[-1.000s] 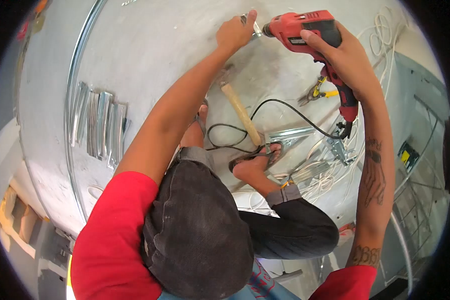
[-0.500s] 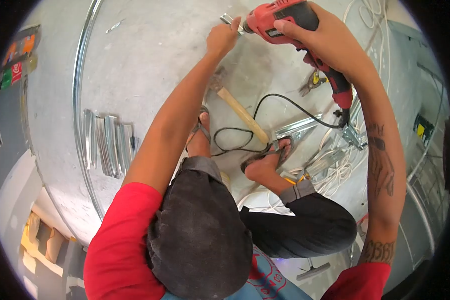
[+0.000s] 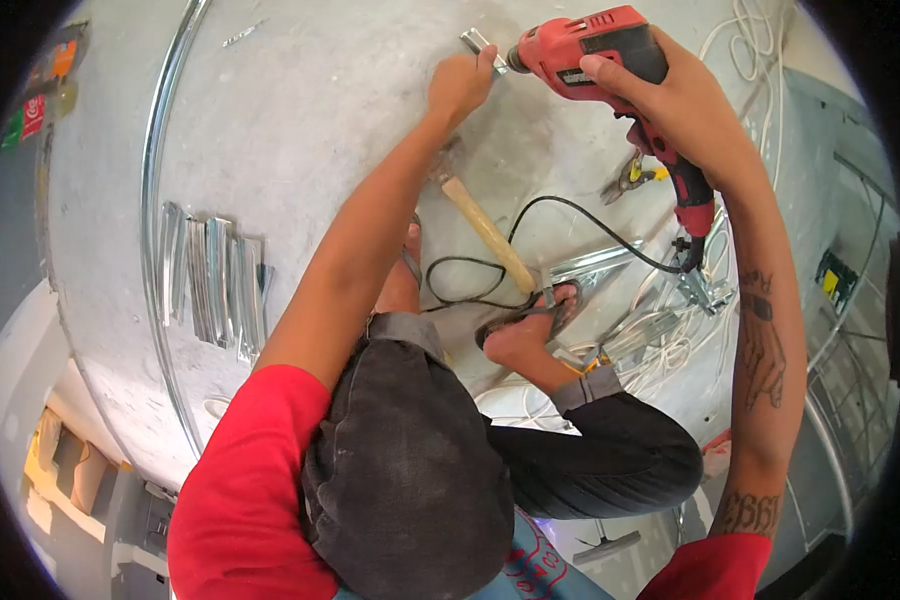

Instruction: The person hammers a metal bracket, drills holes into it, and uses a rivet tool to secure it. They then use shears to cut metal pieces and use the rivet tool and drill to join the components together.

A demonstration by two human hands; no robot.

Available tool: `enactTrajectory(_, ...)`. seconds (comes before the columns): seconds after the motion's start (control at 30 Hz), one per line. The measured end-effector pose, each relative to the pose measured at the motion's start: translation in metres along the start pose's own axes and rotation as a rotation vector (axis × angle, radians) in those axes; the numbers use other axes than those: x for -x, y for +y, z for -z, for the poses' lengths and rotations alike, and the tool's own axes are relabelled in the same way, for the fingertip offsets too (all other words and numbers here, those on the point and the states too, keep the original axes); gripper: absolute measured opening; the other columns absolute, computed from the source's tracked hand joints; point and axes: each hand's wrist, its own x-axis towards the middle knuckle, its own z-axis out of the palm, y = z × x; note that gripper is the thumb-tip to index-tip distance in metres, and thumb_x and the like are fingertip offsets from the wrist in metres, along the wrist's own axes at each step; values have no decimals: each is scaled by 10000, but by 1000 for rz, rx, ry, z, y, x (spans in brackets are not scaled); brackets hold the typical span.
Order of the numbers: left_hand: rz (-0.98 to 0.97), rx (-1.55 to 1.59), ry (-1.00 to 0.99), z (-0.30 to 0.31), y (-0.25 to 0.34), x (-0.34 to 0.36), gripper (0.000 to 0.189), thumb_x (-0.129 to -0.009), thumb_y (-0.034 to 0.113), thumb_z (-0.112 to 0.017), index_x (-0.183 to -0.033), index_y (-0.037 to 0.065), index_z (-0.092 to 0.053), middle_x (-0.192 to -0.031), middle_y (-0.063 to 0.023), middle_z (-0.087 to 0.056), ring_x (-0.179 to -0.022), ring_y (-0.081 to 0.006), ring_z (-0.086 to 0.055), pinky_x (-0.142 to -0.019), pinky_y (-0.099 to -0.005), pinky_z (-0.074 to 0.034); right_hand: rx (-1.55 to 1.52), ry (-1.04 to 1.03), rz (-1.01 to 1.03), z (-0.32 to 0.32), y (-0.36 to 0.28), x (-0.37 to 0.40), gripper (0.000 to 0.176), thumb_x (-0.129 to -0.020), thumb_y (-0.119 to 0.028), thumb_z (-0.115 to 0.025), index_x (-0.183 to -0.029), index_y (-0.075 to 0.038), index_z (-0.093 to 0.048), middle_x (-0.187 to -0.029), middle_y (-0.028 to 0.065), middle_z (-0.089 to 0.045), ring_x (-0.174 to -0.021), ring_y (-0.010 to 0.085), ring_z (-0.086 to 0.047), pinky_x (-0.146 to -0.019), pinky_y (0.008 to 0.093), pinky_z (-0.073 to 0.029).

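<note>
My left hand (image 3: 460,88) is closed around a short piece of shiny metal channel (image 3: 473,40), whose end sticks out past the fingers. A red and black corded power drill (image 3: 575,58) is in my right hand (image 3: 698,115), gripped from behind with the thumb along its body. Its chuck (image 3: 516,60) points left, right at the metal piece. From the handle a black cord (image 3: 590,205) loops across the floor. Below my left hand lies a hammer with a wooden handle (image 3: 490,235), its head partly hidden by my forearm.
Several cut metal channel strips (image 3: 215,280) lie at left beside a long metal profile (image 3: 157,150). Yellow-handled snips (image 3: 632,178) rest under the drill. White cable (image 3: 670,350) tangles around metal pieces (image 3: 705,285) near my sandalled foot (image 3: 530,330).
Both hands, with the drill and the metal channel piece, appear slightly farther right and lower in view. The floor items are nearly where they were, and both grips are unchanged.
</note>
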Motion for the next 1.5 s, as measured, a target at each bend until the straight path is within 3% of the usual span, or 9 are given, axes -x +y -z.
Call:
enactTrajectory(0.17, -187, -161, 37, -2, -1, -5, 658, -1060, 422, -282, -769, 3, -699, -784, -247, -673, -759, -471, -642, -747, -562, -497, -5, -13, 7, 2, 8, -3, 498, -879, -454, -741, -1174, -73, -615, -739, 3, -579, -517, 78, -547, -460, 240, -446)
enactTrajectory(0.5, -204, -125, 88, -8, -5, -7, 642, -1055, 417, -311, -745, 8, -696, -759, -243, -668, -737, -468, -639, -743, -557, -505, 123, -8, 35, 1, -1, -3, 490, -843, -370, -776, -1184, -58, -614, -771, 32, -630, -543, 103, -574, -493, 256, -477)
enactTrajectory(0.57, -249, -114, 71, -16, -14, -13, 606, -1049, 429, -318, -825, 16, -701, -772, -270, -660, -764, -487, -632, -765, -569, -489, 189, 0, 86, 2, 4, -7, 485, -814, -342, -794, -1154, -44, -617, -781, 50, -656, -558, 124, -600, -494, 277, -488)
enactTrajectory(0.7, -172, -47, 81, -6, -3, -5, 613, -1049, 424, -316, -801, 11, -694, -774, -272, -659, -771, -481, -634, -763, -564, -491, 255, -16, 85, 5, -3, -10, 500, -761, -243, -819, -1163, -32, -611, -806, 72, -684, -573, 153, -616, -525, 303, -509)
enactTrajectory(1.0, -131, -58, 40, -12, -9, -12, 648, -1046, 450, -316, -765, 5, -694, -785, -271, -664, -769, -484, -632, -773, -564, -494, 350, -37, 241, 9, 4, -18, 504, -762, -217, -815, -1187, -38, -611, -820, 90, -689, -663, 181, -642, -645, 331, -525)
enactTrajectory(1.2, -137, -64, 64, -15, -11, -13, 639, -1046, 437, -316, -756, 9, -689, -784, -267, -667, -767, -479, -639, -763, -562, -502, 309, -53, 108, 10, -1, -12, 515, -762, -208, -816, -1202, -32, -613, -852, 79, -701, -703, 174, -632, -678, 327, -522)
enactTrajectory(1.3, -150, -70, 73, -18, -11, -11, 634, -1047, 425, -318, -748, 5, -689, -772, -262, -668, -754, -475, -641, -749, -559, -507, 300, -9, 205, 8, 5, -11, 497, -765, -198, -814, -1191, -34, -619, -845, 67, -699, -695, 156, -623, -671, 319, -518)
enactTrajectory(1.4, -135, -90, 67, -17, -11, -13, 628, -1048, 416, -319, -752, 1, -686, -754, -257, -667, -741, -470, -643, -739, -559, -510, 328, -59, 137, 11, 0, -14, 485, -768, -191, -809, -1190, -40, -622, -852, 70, -702, -705, 153, -627, -679, 316, -518)
enactTrajectory(1.5, -163, -101, 63, -17, -11, -12, 627, -1048, 418, -314, -768, -3, -684, -750, -259, -665, -740, -469, -642, -738, -558, -507, 328, -83, 196, 12, -5, -17, 489, -763, -194, -808, -1189, -42, -622, -870, 94, -712, -723, 180, -650, -699, 332, -525)
